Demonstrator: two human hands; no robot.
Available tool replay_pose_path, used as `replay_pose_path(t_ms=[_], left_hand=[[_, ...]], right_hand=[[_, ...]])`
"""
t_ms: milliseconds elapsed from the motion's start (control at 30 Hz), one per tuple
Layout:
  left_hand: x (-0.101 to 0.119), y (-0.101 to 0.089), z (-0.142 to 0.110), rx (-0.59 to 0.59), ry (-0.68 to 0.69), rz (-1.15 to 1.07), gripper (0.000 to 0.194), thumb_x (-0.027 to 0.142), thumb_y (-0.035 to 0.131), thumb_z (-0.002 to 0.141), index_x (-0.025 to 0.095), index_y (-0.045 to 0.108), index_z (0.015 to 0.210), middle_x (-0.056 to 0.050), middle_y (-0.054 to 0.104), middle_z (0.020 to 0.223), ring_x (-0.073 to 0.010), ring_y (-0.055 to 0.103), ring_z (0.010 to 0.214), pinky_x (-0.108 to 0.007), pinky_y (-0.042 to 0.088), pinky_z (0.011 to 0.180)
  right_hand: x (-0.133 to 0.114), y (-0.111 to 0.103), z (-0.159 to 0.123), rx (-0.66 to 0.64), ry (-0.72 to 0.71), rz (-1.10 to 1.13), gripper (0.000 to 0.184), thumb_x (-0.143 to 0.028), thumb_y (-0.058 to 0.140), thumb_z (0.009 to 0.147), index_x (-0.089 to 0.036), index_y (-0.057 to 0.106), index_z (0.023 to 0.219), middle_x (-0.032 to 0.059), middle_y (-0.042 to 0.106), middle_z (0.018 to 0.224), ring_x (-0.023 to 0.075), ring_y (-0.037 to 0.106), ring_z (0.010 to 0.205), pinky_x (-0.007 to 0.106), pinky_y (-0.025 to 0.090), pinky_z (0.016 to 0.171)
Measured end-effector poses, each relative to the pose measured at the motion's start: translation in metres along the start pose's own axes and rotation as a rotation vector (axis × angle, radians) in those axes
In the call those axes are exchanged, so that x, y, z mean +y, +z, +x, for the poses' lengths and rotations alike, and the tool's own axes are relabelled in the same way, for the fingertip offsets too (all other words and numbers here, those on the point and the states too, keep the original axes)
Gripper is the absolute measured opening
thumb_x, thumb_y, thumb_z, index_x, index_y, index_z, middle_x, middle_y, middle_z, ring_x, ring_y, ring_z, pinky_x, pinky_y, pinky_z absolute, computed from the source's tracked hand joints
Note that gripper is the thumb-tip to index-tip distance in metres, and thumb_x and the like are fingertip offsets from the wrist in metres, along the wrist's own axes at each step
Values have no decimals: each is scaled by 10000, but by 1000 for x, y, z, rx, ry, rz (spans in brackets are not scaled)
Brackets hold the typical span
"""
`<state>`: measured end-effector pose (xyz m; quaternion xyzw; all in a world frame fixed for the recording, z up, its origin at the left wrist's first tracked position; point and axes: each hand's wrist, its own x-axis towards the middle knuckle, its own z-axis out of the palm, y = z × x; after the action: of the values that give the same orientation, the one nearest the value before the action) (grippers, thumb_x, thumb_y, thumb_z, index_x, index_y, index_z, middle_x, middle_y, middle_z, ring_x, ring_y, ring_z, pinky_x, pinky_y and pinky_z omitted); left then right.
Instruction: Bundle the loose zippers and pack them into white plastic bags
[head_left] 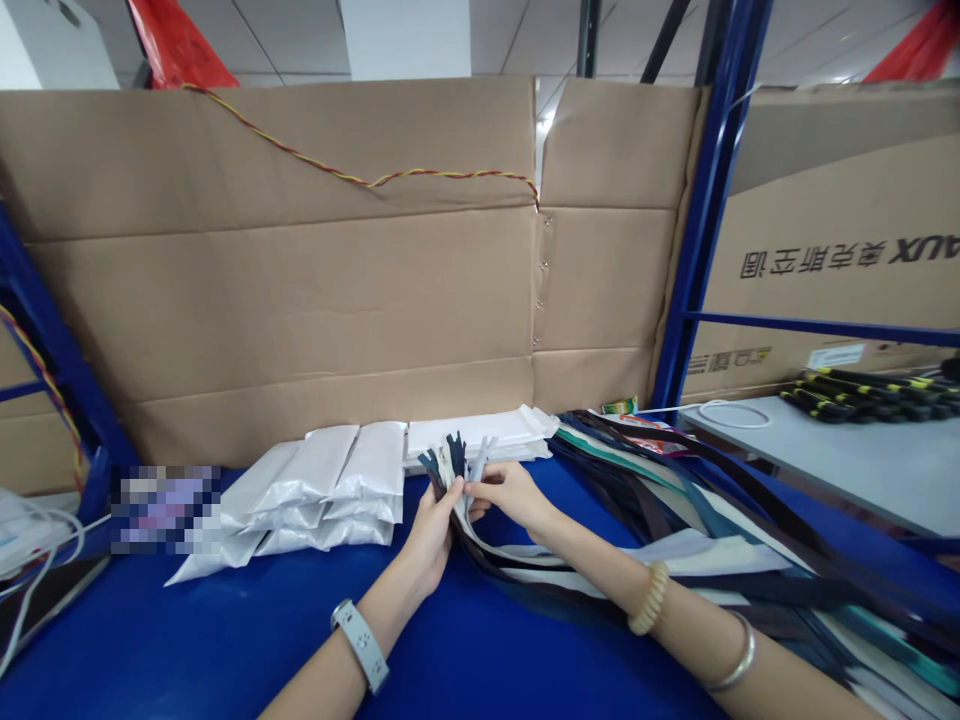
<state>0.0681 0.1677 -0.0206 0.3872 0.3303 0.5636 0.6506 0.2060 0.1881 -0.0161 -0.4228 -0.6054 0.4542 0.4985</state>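
My left hand [435,535] is closed round the ends of a bundle of zippers [448,460] in black, white, grey and dark teal, their tips fanned upward. At the bundle's right side, my right hand [514,495] pinches a pale zipper end between thumb and fingers. From my hands the long tapes trail right, beneath my right forearm. More long zippers [645,480] in black, white, teal and green lie spread over the right of the blue table [300,640]. The fingertips partly hide the held ends.
White plastic packets [330,480] are stacked left of my hands, with more packets [480,435] behind. A cardboard wall [337,300] closes the back. A blue rack post [712,200] stands right, beside a grey table [817,460] with black-and-yellow items [862,395]. White cables [45,560] lie left.
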Motion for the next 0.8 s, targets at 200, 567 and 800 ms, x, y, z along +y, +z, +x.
replay_pose_path(t_ms=[200,567,800], left_hand=[[-1,1,1,8,-23,25,354,303,695,760,161,563,1057,-104,706,884,-224,688,790,-353,546,754],[-3,1,1,12,-12,41,294,287,684,771,148,542,986,-106,706,800,-216,695,735,-359,552,753],[-1,1,-1,-14,2,78,310,307,661,792,139,528,1015,-128,707,841,-226,693,752,-360,553,727]], right_hand=[[-5,-10,6,98,6,146,168,-316,598,718,-152,598,754,41,645,746,171,593,699,284,460,641],[-3,-8,7,37,46,373,390,-558,554,798,-198,441,698,-46,456,509,93,415,445,237,350,484],[1,-9,10,52,110,408,554,-700,498,761,-210,310,586,-95,236,458,53,196,391,205,168,384]])
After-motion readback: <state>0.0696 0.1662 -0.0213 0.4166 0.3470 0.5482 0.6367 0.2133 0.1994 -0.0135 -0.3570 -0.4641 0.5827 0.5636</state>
